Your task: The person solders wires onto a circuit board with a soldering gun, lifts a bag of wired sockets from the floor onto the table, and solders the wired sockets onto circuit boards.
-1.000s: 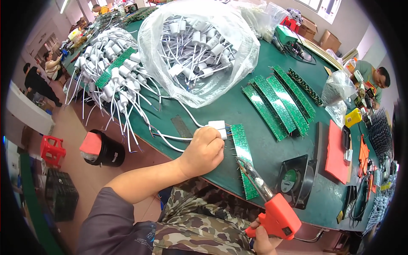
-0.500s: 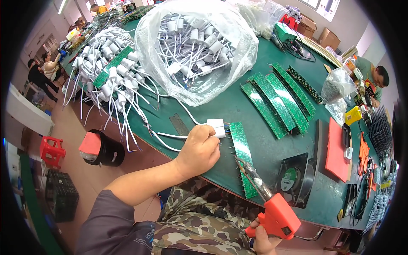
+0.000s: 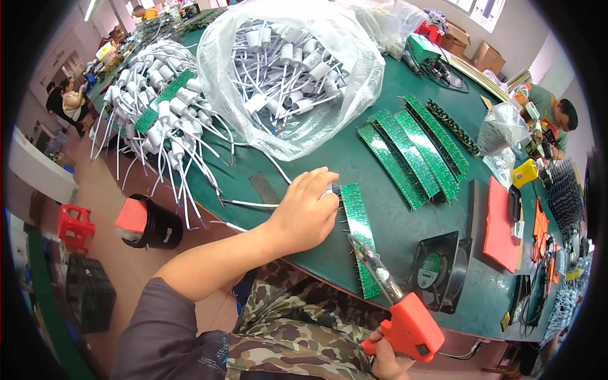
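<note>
My left hand [image 3: 308,208] is closed over a white plastic housing [image 3: 327,190], mostly hidden under the fingers, with white cables [image 3: 251,204] coming out to its left. The housing sits at the upper end of a narrow green circuit board strip [image 3: 358,231], and thin wires show between the two. My right hand [image 3: 387,360] is wrapped round the handle of a red soldering gun [image 3: 413,326]. Its metal tip [image 3: 356,243] points up and left, at the left edge of the strip about halfway along; whether it touches is unclear.
A clear plastic bag [image 3: 215,82] of white cabled housings stands beyond my hands, a loose heap [image 3: 166,114] to its left. Several circuit board strips [image 3: 415,149] lie right of it. A black fan [image 3: 437,269] stands near the front edge. A co-worker [image 3: 556,117] sits at far right.
My left hand has shifted slightly right and up, opening its fist and laying its fingers over the white housing. The soldering gun has moved slightly left and down.
</note>
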The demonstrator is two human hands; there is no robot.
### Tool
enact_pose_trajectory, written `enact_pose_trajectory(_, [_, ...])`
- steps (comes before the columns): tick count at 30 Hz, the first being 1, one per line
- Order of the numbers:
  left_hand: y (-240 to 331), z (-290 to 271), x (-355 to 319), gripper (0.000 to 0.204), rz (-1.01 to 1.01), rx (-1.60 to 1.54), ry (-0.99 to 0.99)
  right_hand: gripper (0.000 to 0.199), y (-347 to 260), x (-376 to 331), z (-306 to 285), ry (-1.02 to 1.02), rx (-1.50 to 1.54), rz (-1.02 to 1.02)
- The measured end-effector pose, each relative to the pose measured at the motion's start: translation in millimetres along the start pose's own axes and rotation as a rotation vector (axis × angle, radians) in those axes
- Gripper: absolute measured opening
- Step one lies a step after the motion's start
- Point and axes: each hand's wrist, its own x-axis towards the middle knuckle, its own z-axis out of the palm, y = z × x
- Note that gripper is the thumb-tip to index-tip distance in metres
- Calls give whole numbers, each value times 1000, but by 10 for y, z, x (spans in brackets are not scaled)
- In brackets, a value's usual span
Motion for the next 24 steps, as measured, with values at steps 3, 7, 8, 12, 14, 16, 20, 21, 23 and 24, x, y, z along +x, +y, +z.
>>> enact_pose_trajectory(3, [9, -92, -48, 11, 29, 49, -90, 39, -7, -17, 10, 28, -38, -28])
enact_pose_trajectory(7, [70, -194, -310, 10, -48, -16, -103, 39, -38, -10, 27, 5, -41, -83])
enact_pose_trajectory(8, [47, -206, -346, 10, -106, -30, -99, 39, -41, -9, 37, 2, -11, -68])
enact_pose_trajectory(12, [-20, -236, -362, 11, -126, 55, -124, 38, -64, -1, 30, -18, 9, -53])
enact_pose_trajectory(14, [-59, -238, -354, 11, -97, 68, -126, 38, -83, -15, 33, 5, 79, 9])
enact_pose_trajectory(16, [-82, -277, -299, 11, -58, 72, -126, 38, -71, -70, 6, 14, 140, 66])
enact_pose_trajectory(20, [-39, -651, -88, 7, 172, 186, -288, 37, -23, -84, -63, -6, 196, 73])
enact_pose_trajectory(21, [-47, -748, 18, 8, 253, 243, -410, 37, -22, -84, -58, -8, 196, 71])
enact_pose_trajectory(23, [-56, -852, 243, 7, 333, 270, -517, 37, -11, -70, -48, -21, 125, -92])
enact_pose_trajectory(24, [-40, -891, 358, 6, 414, 293, -628, 37, -21, -61, -48, -23, 125, -91])
